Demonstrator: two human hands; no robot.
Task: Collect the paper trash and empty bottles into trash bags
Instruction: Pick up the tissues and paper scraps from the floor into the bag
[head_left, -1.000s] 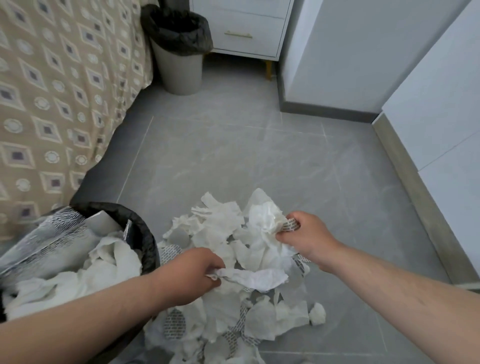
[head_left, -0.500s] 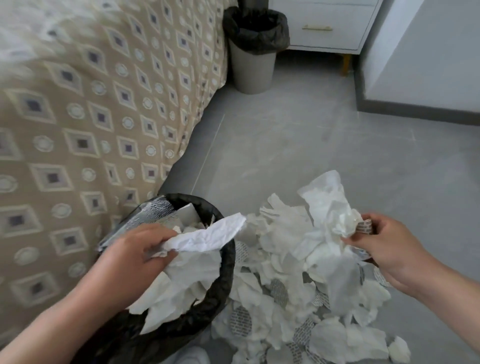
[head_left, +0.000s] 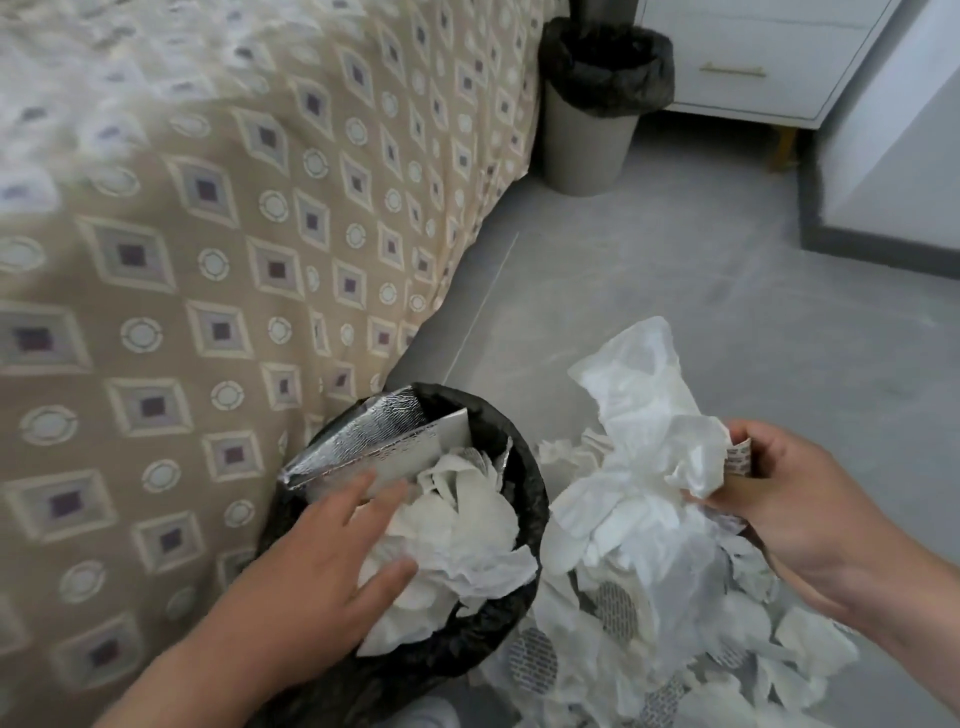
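The bed (head_left: 208, 260), under a tan diamond-patterned cover, filled everything left of the trash bag (head_left: 535, 499), and its cover hung against the bag's left side. The grey floor (head_left: 675, 291) spread beyond the bag and to its right. Well beyond the bag stood a white cabinet (head_left: 753, 57) and, beside it, a second bin (head_left: 597, 104) with a black liner. The trash bag itself was black and open-mouthed, heaped with white paper up to its rim.

Touching the bag's right side lay the paper pile (head_left: 649, 623), crumpled white sheets mixed with printed scraps. At the bag's far-left edge a silver foil pouch (head_left: 358, 441) stuck up above the rim. The right hand (head_left: 795, 499), right of the bag and above the pile, had its grip closed on a wad of paper (head_left: 654, 415) that trailed loose sheets downward. The left hand (head_left: 322, 566) lay in the bag's mouth with its grip open, fingers straight and flat on the paper, apparently pressing it down.

With the bag that full, the wad could slide off the heap and land back on the floor. Its trailing sheets might drop short of the rim. A hard push on one side could fold the soft rim down or tip the bag toward the pile.

By count there were one bed, one cabinet and two black-lined containers. There was one pile, its sheets too many to count, one pouch, one held wad and two hands. No bottle was visible.
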